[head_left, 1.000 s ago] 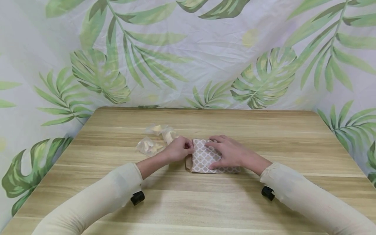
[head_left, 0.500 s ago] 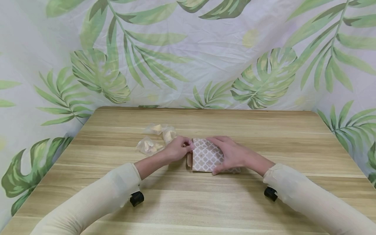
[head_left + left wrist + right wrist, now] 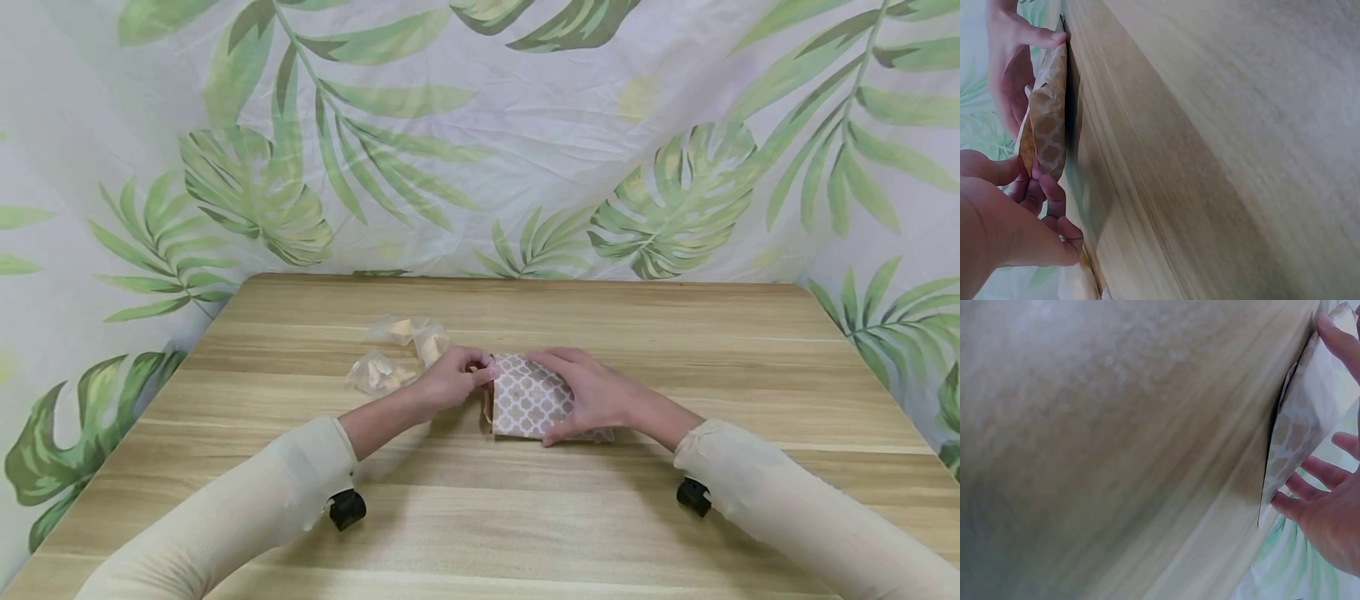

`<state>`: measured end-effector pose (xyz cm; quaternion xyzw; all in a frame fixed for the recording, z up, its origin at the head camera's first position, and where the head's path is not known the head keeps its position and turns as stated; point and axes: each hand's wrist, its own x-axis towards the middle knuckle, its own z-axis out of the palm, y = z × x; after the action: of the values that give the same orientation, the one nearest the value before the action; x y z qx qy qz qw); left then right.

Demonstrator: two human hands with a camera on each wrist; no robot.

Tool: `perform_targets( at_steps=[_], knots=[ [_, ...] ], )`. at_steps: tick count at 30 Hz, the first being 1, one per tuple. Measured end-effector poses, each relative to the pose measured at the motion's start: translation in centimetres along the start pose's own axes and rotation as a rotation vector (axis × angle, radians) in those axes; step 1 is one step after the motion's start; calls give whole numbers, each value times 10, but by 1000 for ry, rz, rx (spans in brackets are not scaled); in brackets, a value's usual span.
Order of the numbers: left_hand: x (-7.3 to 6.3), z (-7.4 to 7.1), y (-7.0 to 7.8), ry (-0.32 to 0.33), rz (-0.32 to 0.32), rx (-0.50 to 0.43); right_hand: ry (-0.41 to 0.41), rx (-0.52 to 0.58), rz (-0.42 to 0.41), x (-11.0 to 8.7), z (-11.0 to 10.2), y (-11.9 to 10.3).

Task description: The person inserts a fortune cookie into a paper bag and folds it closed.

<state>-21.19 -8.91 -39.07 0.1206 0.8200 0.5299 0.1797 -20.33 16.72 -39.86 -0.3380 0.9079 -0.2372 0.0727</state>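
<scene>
A flat brown paper bag (image 3: 534,398) with a white lattice print lies mid-table, its mouth facing left. My left hand (image 3: 450,379) pinches the upper layer at the mouth between thumb and fingertips; in the left wrist view, the bag's plain brown inside (image 3: 1027,140) shows there, the layers slightly apart. Across the bag's right half, my right hand (image 3: 596,392) grips it, thumb at the near edge and fingers at the far edge. That hand hides the right end in the head view. The right wrist view shows the bag (image 3: 1294,431) from low at the side.
Clear plastic packets (image 3: 378,373) with pale yellow pieces inside lie left of the bag, close behind the left hand. The wood-grain table (image 3: 480,508) reaches back to a leaf-print cloth (image 3: 480,150). Black wrist cameras (image 3: 347,508) hang below both sleeves.
The right hand's fingers and thumb have shifted from the bag's top to its far and near edges. The left hand keeps its pinch, and the mouth's edge has moved slightly right.
</scene>
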Motion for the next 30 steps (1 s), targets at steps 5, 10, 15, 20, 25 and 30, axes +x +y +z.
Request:
perform_targets(
  at_steps=[5,10,15,20,25,30],
  knots=[
    [-2,-2,0,-8,12,-5,2,23,-7,1,0,0],
    [-1,-5,-2,-24,69,2,10,48,-12,1,0,1],
    [-1,-8,-7,-36,178,104,13,48,-17,1,0,1],
    [-1,-9,-9,-35,247,238,15,55,-21,1,0,1],
    [-2,-9,-8,-38,232,308,16,53,-22,2,0,1],
    [-4,-10,-9,-44,231,329,20,52,-26,1,0,0]
  ],
)
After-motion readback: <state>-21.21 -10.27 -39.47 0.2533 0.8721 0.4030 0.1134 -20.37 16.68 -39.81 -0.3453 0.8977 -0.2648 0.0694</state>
